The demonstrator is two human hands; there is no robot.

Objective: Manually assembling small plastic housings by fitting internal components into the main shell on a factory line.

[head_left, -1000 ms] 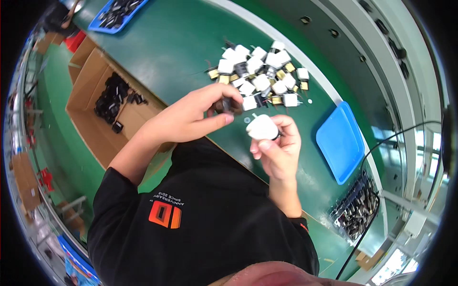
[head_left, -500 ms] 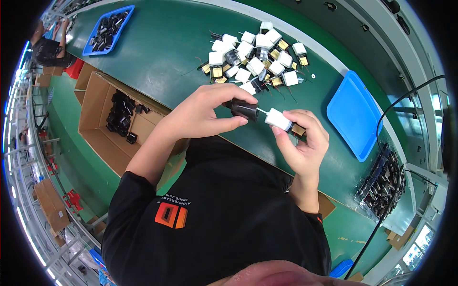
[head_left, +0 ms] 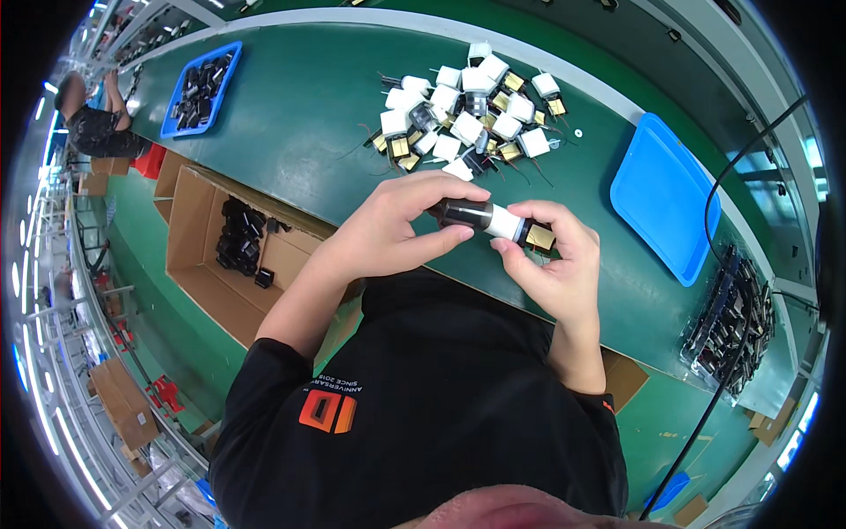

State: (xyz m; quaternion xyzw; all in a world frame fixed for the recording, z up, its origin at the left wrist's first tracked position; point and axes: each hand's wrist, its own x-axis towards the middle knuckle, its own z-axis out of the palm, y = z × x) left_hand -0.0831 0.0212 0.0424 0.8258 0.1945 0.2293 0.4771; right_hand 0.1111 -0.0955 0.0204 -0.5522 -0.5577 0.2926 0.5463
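A dark, glossy, cup-shaped housing [head_left: 465, 213] is pinched between the thumb and fingers of my left hand [head_left: 405, 220]. My right hand [head_left: 560, 251] grips a white cylindrical part with a black-and-gold end [head_left: 506, 224]. The two pieces meet in line, the white part's front end at the mouth of the dark housing; how far it reaches inside is hidden. Beyond my hands lies a loose pile of similar white parts [head_left: 468, 128], with gold patches and thin wires, on the green tabletop [head_left: 300, 115].
A blue tray [head_left: 204, 88] of black pieces sits at the far left. An open cardboard box [head_left: 220, 295] with black pieces stands below the table's left edge. At right lie a bare blue tray [head_left: 665, 194], a heap of dark parts [head_left: 731, 326] and a black cable [head_left: 716, 198]. Another person [head_left: 97, 123] is far left.
My hands have come together. The white part, whose thin pin showed in a gap before, now meets the dark housing. The whole view has shifted slightly.
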